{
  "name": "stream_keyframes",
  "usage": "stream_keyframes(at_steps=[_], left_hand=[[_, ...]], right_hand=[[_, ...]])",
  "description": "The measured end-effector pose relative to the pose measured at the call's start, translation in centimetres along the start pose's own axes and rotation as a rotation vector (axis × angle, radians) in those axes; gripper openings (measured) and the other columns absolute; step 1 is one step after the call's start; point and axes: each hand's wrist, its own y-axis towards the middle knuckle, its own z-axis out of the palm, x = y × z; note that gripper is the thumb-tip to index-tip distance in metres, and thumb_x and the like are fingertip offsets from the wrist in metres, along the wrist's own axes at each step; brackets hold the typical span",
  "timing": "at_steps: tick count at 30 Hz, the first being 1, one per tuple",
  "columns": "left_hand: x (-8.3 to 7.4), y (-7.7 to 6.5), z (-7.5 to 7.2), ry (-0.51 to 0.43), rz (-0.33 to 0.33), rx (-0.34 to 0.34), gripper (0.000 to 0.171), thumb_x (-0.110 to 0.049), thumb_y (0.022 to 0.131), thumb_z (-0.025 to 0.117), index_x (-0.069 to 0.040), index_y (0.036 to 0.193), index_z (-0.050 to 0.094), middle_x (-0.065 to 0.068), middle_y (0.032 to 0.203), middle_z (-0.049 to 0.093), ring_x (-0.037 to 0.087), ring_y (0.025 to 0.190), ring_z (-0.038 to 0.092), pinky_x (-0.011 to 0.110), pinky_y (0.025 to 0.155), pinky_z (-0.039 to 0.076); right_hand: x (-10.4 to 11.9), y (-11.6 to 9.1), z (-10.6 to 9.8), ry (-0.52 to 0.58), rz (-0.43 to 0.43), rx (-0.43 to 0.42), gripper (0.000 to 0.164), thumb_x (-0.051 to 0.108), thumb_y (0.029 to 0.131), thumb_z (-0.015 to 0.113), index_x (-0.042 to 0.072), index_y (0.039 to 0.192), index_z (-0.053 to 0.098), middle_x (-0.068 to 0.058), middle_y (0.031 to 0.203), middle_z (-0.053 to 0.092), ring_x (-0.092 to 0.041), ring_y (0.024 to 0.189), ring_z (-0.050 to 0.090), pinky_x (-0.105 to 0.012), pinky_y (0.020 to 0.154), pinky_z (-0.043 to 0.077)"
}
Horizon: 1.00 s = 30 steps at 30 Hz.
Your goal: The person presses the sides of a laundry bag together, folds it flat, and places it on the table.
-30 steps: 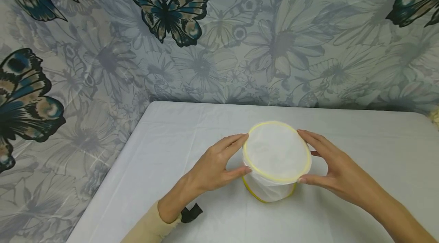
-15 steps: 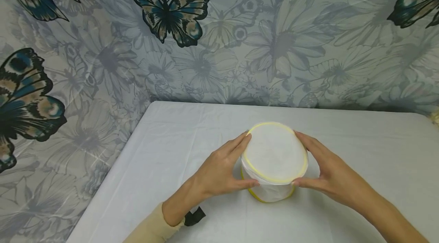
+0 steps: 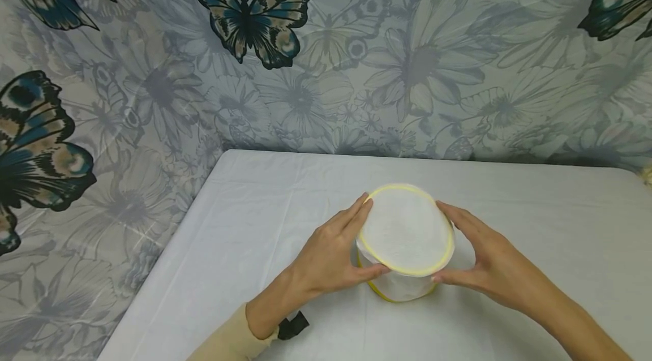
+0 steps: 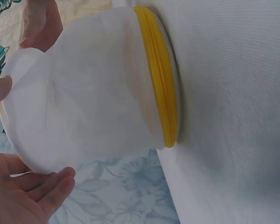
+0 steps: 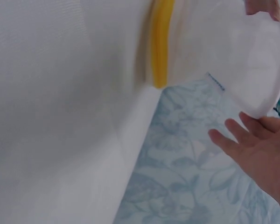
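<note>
A white mesh laundry bag point(image 3: 407, 231), round like a short drum, stands on the table with thin yellow piping around its top. Low on its side runs a yellow zipper band point(image 4: 158, 77), close against the cloth. My left hand point(image 3: 331, 253) holds the left side of the top rim, thumb in front and fingers toward the back. On the opposite side my right hand point(image 3: 484, 253) grips the same rim between thumb and fingers. The fabric wall sags and creases below the rim. A small dark-lettered tag point(image 5: 216, 81) shows on the side seam in the right wrist view.
White cloth covers the table point(image 3: 254, 202), whose back edge meets a wall point(image 3: 305, 106) patterned with flowers and butterflies. A black strap end point(image 3: 293, 326) sticks out by the left sleeve point(image 3: 229, 335).
The bag's top has shifted slightly left and toward me, its base staying in place. My left thumb has slid farther along the front of the rim, and my right hand has followed leftward.
</note>
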Motion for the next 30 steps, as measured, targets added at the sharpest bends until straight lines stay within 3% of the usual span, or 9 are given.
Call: stream_keyframes(at_steps=[2, 4, 6, 10, 21, 30], left_hand=[[0.0, -0.1, 0.0, -0.007, 0.0, 0.014, 0.111, -0.062, 0.077, 0.077, -0.001, 0.156, 0.027, 0.012, 0.161, 0.028, 0.024, 0.135, 0.047, 0.034, 0.106, 0.045], [0.0, -0.1, 0.0, -0.016, 0.004, 0.03, 0.112, -0.061, 0.077, 0.077, -0.001, 0.156, 0.026, 0.012, 0.161, 0.027, 0.024, 0.137, 0.045, 0.033, 0.107, 0.044], [-0.1, -0.2, 0.0, -0.023, 0.011, 0.04, 0.113, -0.062, 0.077, 0.077, -0.001, 0.156, 0.025, 0.012, 0.161, 0.026, 0.024, 0.138, 0.043, 0.033, 0.108, 0.042], [-0.1, -0.2, 0.0, -0.027, 0.021, 0.044, 0.113, -0.062, 0.077, 0.077, 0.001, 0.156, 0.025, 0.013, 0.161, 0.026, 0.024, 0.139, 0.042, 0.033, 0.108, 0.042], [0.3, -0.3, 0.1, -0.026, 0.033, 0.071, 0.111, -0.062, 0.079, 0.075, 0.0, 0.156, 0.024, 0.012, 0.162, 0.025, 0.024, 0.139, 0.042, 0.031, 0.109, 0.041], [1.2, -0.2, 0.2, -0.064, 0.066, 0.154, 0.11, -0.062, 0.082, 0.071, -0.002, 0.157, 0.019, 0.013, 0.161, 0.026, 0.022, 0.144, 0.034, 0.03, 0.113, 0.034]], right_hand=[[-0.1, -0.1, 0.0, -0.001, -0.003, -0.004, 0.111, 0.045, 0.065, 0.091, 0.019, 0.156, 0.033, 0.0, 0.147, 0.048, -0.021, 0.124, 0.052, -0.031, 0.097, 0.048], [-0.2, -0.2, -0.1, 0.001, 0.0, -0.007, 0.108, 0.044, 0.066, 0.091, 0.02, 0.155, 0.035, 0.002, 0.146, 0.049, -0.017, 0.124, 0.051, -0.026, 0.096, 0.046], [-0.3, -0.2, 0.0, 0.006, 0.008, -0.008, 0.105, 0.043, 0.067, 0.09, 0.022, 0.154, 0.036, 0.002, 0.144, 0.05, -0.018, 0.125, 0.051, -0.032, 0.098, 0.047], [-0.2, -0.2, 0.1, 0.007, 0.021, 0.008, 0.108, 0.046, 0.065, 0.09, 0.022, 0.155, 0.034, 0.001, 0.145, 0.049, -0.024, 0.128, 0.049, -0.057, 0.091, 0.048], [-0.4, -0.1, 0.7, 0.014, 0.011, 0.012, 0.11, 0.05, 0.065, 0.089, 0.017, 0.155, 0.034, -0.006, 0.145, 0.049, -0.037, 0.126, 0.051, -0.062, 0.091, 0.048], [-0.4, 0.1, 1.3, -0.032, -0.017, 0.046, 0.125, 0.056, 0.063, 0.086, 0.018, 0.161, 0.017, -0.007, 0.16, 0.031, -0.035, 0.137, 0.042, -0.056, 0.096, 0.046]])
